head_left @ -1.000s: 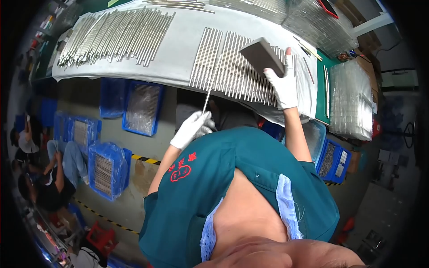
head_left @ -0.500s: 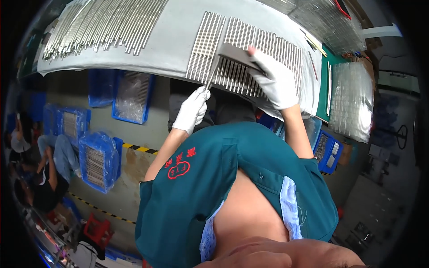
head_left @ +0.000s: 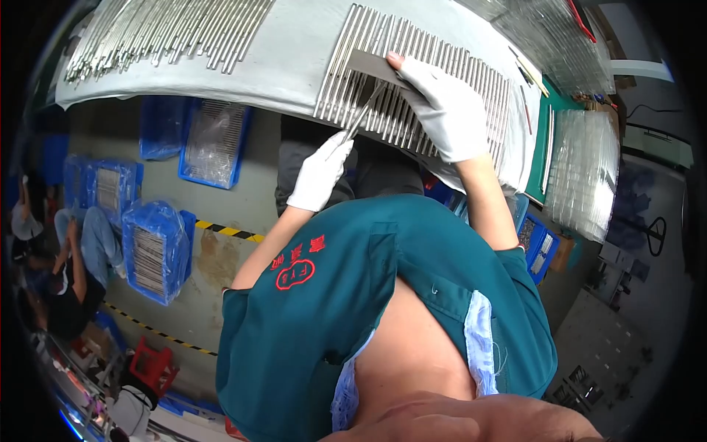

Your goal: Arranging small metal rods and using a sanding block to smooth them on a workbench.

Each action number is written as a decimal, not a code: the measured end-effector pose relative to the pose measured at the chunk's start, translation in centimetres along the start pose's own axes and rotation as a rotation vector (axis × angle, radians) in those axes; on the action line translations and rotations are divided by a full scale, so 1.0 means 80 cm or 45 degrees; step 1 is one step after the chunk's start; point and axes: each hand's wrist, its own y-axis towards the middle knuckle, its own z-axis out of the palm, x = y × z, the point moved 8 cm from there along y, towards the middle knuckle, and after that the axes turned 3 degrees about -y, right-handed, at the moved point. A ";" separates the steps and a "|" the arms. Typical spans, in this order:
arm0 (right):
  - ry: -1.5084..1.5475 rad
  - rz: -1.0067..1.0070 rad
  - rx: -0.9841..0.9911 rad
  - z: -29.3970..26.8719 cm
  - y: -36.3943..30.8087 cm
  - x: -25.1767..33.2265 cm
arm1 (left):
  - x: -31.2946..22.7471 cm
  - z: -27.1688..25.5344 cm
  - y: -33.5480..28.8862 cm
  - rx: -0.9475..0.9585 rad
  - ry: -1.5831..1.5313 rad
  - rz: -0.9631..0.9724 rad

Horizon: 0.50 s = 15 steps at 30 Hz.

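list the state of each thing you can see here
left hand: gloved, closed on rod
right hand: gloved, gripping block
rod: slanted, held
block: tilted, held
rods at right: lying side by side
rods at left: lying bunched together
cloth: spread out
clear trays: stacked

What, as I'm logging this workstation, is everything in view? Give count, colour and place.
Cloth: one, white, upper picture.
Right rod group: many, silver, on cloth.
Left rod group: many, silver, on cloth.
Held rod: at least one, silver, left hand.
Flat block: one, dark grey, right hand.
Clear plastic stacks: at least two, transparent, upper right.
Green surface: one, green, right of cloth.
Bins: several, blue, floor left and right.
Stool: one, red, lower left.
Striped tape: two strips, black-yellow, left floor.
Co-workers: several, mixed clothing, left edge.
Shirt: one, teal, centre.
Hands: two, white-gloved, on rod and block.
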 end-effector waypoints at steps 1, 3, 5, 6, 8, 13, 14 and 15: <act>0.008 -0.048 -0.062 -0.003 -0.004 -0.001 | 0.000 -0.001 0.001 0.004 0.002 0.000; 0.010 -0.059 -0.042 -0.009 -0.022 -0.011 | 0.010 -0.006 0.000 0.006 -0.063 -0.100; 0.059 0.052 0.041 -0.011 -0.033 -0.023 | 0.001 -0.004 -0.001 -0.001 0.020 -0.050; 0.037 0.009 0.006 -0.013 -0.028 -0.019 | -0.004 -0.003 -0.003 -0.006 0.106 -0.004; 0.031 -0.012 -0.031 -0.008 -0.008 -0.007 | 0.008 -0.015 0.008 0.073 0.219 0.289; 0.083 0.052 -0.059 -0.006 -0.032 -0.026 | -0.006 -0.007 0.005 0.028 0.186 0.047; 0.063 0.096 0.026 -0.017 -0.043 -0.028 | -0.003 -0.008 0.005 0.013 0.104 -0.012; 0.056 0.130 0.033 -0.027 -0.057 -0.037 | 0.002 -0.009 0.003 -0.009 0.025 -0.070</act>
